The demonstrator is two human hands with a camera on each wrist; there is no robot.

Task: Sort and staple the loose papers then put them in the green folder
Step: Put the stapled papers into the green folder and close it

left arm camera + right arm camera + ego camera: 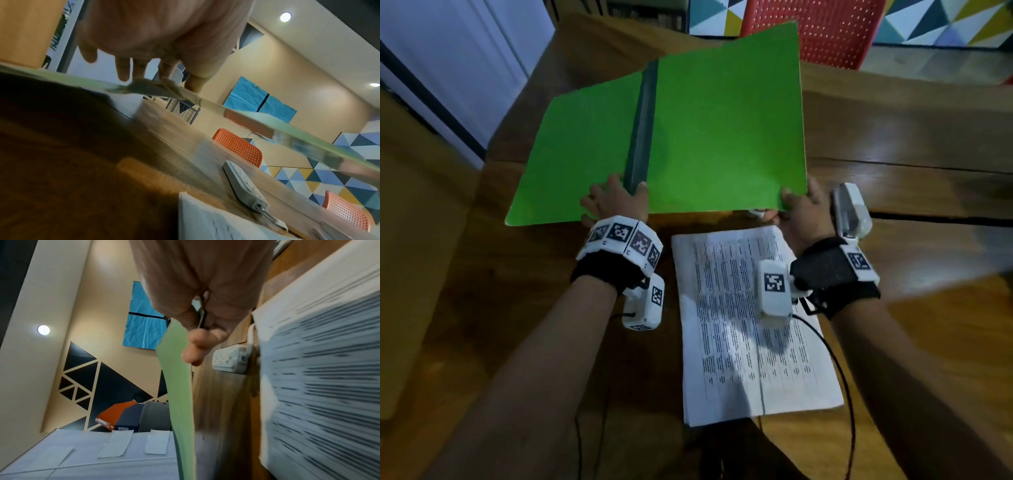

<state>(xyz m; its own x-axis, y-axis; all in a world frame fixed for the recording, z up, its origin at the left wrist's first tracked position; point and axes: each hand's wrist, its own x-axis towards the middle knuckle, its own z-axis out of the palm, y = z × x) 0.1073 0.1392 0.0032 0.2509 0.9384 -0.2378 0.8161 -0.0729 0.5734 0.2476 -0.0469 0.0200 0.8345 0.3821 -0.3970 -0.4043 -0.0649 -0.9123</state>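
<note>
The green folder (722, 130) lies open with its dark spine toward me, its right flap raised off the wooden table (911, 137). My left hand (616, 202) rests on top at the near end of the spine, fingers spread; in the left wrist view its fingertips (123, 73) touch the folder's edge (287, 134). My right hand (801, 205) pinches the flap's near right corner, thumb on top; the right wrist view shows that pinch on the thin green sheet (179, 394). A stack of printed papers (750, 335) lies on the table between my forearms, below the folder.
A white power strip (242, 183) lies on the table under the raised flap, just beyond the papers. A red perforated chair (825, 31) stands at the table's far side. The table's left edge runs close to the folder's left flap.
</note>
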